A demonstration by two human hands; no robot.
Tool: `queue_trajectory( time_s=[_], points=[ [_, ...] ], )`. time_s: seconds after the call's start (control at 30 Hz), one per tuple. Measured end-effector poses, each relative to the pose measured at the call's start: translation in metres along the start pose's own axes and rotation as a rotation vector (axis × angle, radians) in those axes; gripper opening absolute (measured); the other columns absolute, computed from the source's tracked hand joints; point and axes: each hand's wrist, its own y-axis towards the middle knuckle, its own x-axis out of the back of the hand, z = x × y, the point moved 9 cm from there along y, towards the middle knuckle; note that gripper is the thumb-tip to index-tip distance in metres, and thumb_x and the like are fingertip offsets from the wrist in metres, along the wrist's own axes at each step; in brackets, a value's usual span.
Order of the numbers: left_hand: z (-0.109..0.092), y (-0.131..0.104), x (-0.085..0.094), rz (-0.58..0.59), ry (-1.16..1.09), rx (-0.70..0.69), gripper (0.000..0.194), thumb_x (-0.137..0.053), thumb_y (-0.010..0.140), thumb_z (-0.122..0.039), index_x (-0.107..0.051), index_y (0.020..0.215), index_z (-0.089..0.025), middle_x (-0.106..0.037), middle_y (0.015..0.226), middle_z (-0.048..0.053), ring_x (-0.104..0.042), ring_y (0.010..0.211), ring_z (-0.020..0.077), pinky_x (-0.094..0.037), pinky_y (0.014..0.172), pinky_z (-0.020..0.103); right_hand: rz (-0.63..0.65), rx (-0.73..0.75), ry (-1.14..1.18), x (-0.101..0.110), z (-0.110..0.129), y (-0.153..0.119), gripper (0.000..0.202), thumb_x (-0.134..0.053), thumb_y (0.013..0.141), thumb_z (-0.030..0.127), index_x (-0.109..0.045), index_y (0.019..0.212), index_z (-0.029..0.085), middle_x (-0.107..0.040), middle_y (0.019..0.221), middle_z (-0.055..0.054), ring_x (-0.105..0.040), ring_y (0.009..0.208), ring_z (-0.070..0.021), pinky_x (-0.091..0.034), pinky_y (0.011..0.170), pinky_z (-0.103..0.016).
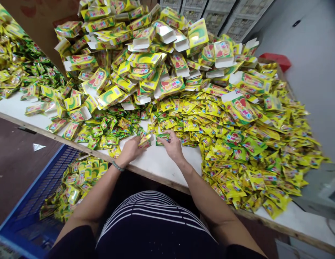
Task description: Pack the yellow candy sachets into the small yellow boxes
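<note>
My left hand (132,149), with a beaded bracelet on its wrist, is closed around a small yellow and green box (145,141) just above the white tabletop (164,162). The box's near end faces my right hand. Pinched between the thumb and fingers of my right hand (171,144) is a green candy packet (162,138), a short gap away from the box. Green packets (102,129) lie loose beyond and left of my left hand. A wide heap of yellow packets (224,151) spreads to the right of my right hand.
A tall pile of yellow boxes (146,61), many with flaps up, stands behind the packets. Below the table's left edge, a blue crate (29,212) holds filled-looking boxes (78,180). A cardboard sheet (40,25) rises at back left; white crates (237,21) stand behind.
</note>
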Motion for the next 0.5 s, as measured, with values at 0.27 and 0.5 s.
queue_trajectory(
  time_s=[0.27,0.5],
  points=[
    [0.013,-0.022,-0.011,0.178,-0.793,0.075,0.045,-0.081,0.068,-0.047,-0.074,0.099,-0.016,-0.074,0.095,0.005,-0.064,0.082,0.0191,-0.047,0.074,0.026,0.427,0.140,-0.023,-0.053,0.025,0.003,0.021,-0.070,0.077,0.039,-0.071,0.085,0.020,-0.069,0.088,-0.003,-0.062,0.082,-0.0186,-0.046,0.077,-0.030],
    [0.027,-0.042,-0.015,0.251,-0.915,0.189,0.044,-0.081,0.070,-0.044,-0.075,0.105,-0.017,-0.076,0.100,0.008,-0.067,0.082,0.0187,-0.050,0.072,0.026,0.581,0.136,-0.135,-0.070,0.030,-0.023,0.039,-0.064,0.082,0.025,-0.065,0.121,0.022,-0.070,0.106,-0.004,-0.064,0.092,-0.0186,-0.050,0.084,-0.033]
  ],
)
